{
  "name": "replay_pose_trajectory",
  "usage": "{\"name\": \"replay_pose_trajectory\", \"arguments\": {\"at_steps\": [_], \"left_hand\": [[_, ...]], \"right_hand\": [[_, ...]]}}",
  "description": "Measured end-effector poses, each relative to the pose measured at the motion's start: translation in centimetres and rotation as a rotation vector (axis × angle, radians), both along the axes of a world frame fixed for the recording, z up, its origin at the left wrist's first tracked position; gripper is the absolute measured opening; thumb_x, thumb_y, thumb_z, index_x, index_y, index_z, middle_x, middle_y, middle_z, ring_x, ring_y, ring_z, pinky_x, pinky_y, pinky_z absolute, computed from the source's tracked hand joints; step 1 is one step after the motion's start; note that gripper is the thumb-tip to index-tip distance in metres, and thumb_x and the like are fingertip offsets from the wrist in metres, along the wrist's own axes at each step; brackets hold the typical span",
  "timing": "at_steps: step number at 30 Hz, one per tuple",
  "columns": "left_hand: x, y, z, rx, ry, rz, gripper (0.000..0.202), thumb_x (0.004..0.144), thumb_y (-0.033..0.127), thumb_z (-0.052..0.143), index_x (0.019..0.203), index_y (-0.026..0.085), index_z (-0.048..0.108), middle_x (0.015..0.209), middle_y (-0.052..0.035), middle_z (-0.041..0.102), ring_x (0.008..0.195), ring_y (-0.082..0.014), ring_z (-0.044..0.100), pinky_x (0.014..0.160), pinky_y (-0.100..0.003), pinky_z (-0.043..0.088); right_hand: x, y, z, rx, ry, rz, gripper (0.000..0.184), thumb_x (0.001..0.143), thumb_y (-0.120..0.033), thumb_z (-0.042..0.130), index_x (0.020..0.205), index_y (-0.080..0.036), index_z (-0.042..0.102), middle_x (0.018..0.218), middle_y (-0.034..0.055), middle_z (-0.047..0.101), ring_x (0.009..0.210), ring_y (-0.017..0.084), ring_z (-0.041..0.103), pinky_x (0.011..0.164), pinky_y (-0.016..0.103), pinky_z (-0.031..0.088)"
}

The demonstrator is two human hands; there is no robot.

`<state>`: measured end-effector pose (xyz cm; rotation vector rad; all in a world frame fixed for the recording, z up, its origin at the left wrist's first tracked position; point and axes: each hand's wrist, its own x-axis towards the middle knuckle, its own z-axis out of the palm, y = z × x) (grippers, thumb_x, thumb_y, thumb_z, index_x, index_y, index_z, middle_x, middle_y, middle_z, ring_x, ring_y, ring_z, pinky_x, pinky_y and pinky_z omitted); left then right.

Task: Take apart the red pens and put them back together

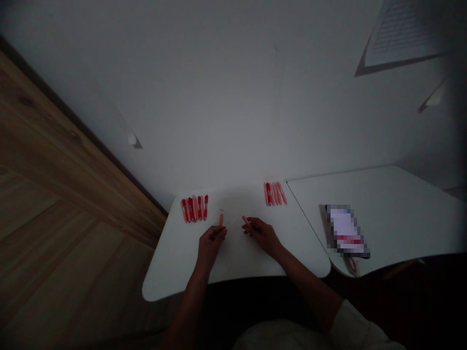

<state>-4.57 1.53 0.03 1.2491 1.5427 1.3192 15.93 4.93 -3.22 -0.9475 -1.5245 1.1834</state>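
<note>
My left hand is closed over the white table, its fingers pinching a thin pale pen refill that slants toward my right hand. A pink pen barrel sticks out beyond the left fingers; whether it is gripped or lies on the table I cannot tell. Between thumb and fingers of my right hand is a red-pink pen part, tilted to the upper left. Just past the left hand lies a tiny dark piece, too small to name.
A row of red and pink pens lies at the table's left. Another row of mostly pink pens lies at the back right. A phone-like device with a blurred screen sits on the adjoining table. The wall stands behind.
</note>
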Motion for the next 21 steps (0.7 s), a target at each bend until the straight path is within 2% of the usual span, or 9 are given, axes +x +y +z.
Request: {"name": "replay_pose_trajectory", "arguments": {"at_steps": [3, 7, 12, 15, 21], "left_hand": [[-0.3, 0.1, -0.1, -0.013, -0.053, 0.025, 0.026, 0.063, 0.036, 0.074, 0.079, 0.017, 0.068, 0.064, 0.0002, 0.063, 0.060, -0.0126, 0.057, 0.059, -0.023, 0.043], [-0.7, 0.5, -0.8, 0.019, -0.251, 0.093, 0.030, 0.059, 0.034, 0.077, 0.081, 0.015, 0.069, 0.059, 0.0014, 0.061, 0.056, -0.0106, 0.055, 0.057, -0.022, 0.042], [-0.7, 0.9, -1.1, 0.094, -0.520, 0.132, 0.030, 0.062, 0.035, 0.076, 0.082, 0.014, 0.071, 0.072, -0.0024, 0.066, 0.064, -0.0095, 0.058, 0.066, -0.025, 0.048], [-0.5, 0.9, -1.0, 0.088, -0.534, 0.128, 0.029, 0.066, 0.037, 0.073, 0.082, 0.013, 0.070, 0.077, -0.0037, 0.067, 0.066, -0.0097, 0.059, 0.069, -0.025, 0.049], [-0.4, 0.8, -1.1, 0.092, -0.414, 0.123, 0.031, 0.067, 0.039, 0.071, 0.083, 0.013, 0.070, 0.069, -0.0026, 0.066, 0.064, -0.0109, 0.060, 0.067, -0.026, 0.049]], "right_hand": [[0.1, -0.1, 0.1, 0.022, -0.059, 0.013, 0.031, 0.083, -0.034, 0.055, 0.113, -0.023, 0.058, 0.093, 0.0042, 0.071, 0.072, 0.016, 0.067, 0.069, 0.031, 0.054], [0.4, -0.1, 0.5, 0.086, -0.138, 0.039, 0.030, 0.084, -0.032, 0.055, 0.112, -0.026, 0.062, 0.094, 0.0025, 0.071, 0.080, 0.018, 0.067, 0.075, 0.034, 0.053], [0.5, -0.3, 1.0, 0.149, -0.177, 0.045, 0.029, 0.084, -0.033, 0.056, 0.112, -0.030, 0.065, 0.103, 0.0009, 0.070, 0.092, 0.021, 0.066, 0.085, 0.037, 0.051], [0.4, -0.3, 1.1, 0.186, -0.200, 0.044, 0.028, 0.084, -0.033, 0.055, 0.111, -0.032, 0.065, 0.103, -0.0001, 0.070, 0.092, 0.021, 0.066, 0.084, 0.036, 0.050], [0.3, -0.2, 1.0, 0.209, -0.235, 0.069, 0.029, 0.086, -0.033, 0.053, 0.113, -0.033, 0.064, 0.103, -0.0003, 0.070, 0.092, 0.020, 0.065, 0.083, 0.035, 0.050]]}}
